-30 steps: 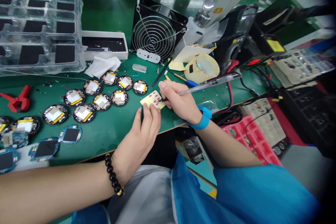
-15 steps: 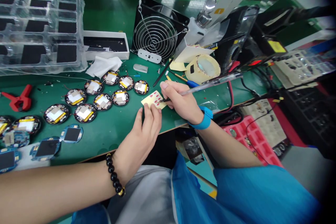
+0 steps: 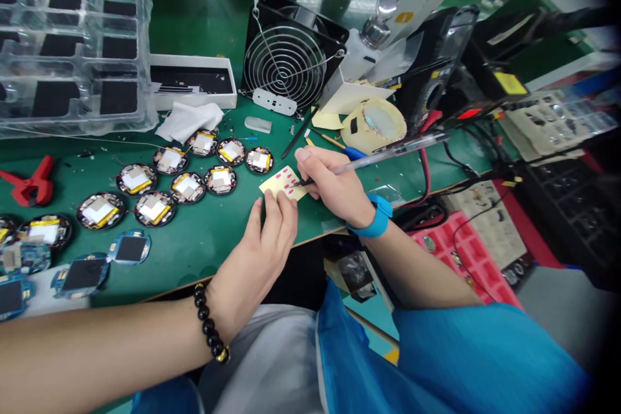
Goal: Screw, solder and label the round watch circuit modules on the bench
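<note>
A small pale-yellow paper dotted with small red stickers lies on the green bench near its front edge. My left hand rests its outstretched fingertips on the paper's near edge. In my right hand is a clear-barrelled pen, gripped between thumb and fingers. Its dark tip reaches the paper among the red marks; whether it touches one, I cannot tell. To the left of the paper sit several round black circuit assemblies with white and yellow tops.
A black fan with a wire guard stands behind the paper. Beside it are a tape roll and a pump bottle. Clear trays, a red clamp and blue boards occupy the left.
The whole view has shifted slightly. Both hands keep the same pose, with the pen tip still at the paper; any pen movement is very small.
</note>
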### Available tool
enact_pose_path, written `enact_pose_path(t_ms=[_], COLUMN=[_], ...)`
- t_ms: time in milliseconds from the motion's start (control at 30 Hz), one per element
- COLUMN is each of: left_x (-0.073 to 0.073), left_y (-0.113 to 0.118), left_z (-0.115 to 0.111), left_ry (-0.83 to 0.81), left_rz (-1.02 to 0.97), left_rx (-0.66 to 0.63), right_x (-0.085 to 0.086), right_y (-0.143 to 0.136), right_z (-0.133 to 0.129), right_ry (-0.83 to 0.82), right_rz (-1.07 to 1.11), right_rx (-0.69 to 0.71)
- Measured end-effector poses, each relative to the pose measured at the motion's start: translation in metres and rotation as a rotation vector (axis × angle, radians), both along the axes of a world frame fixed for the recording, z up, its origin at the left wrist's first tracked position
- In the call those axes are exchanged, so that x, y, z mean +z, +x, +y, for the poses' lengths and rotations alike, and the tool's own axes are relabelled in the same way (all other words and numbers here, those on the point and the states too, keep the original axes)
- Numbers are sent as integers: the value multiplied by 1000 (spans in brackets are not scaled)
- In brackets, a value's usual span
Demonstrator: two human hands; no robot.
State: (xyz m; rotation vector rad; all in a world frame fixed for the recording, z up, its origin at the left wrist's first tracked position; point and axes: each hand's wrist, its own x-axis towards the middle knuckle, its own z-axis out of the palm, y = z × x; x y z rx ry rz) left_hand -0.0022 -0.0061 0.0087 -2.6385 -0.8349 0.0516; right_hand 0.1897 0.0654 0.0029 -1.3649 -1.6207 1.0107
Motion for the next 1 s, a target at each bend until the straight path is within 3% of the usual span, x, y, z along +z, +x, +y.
enact_pose_path(t_ms=[333,1000], left_x=[0,7], left_y=[1,0], left_z=[-1,7], left_ry=[57,-48], left_rz=[41,14], left_rx=[-11,-13], right_x=[0,-6], right_y=[0,7], right_z=[-1,-7], right_ry=[4,-38], right_rz=[-26,102], right_rx=[-31,-31])
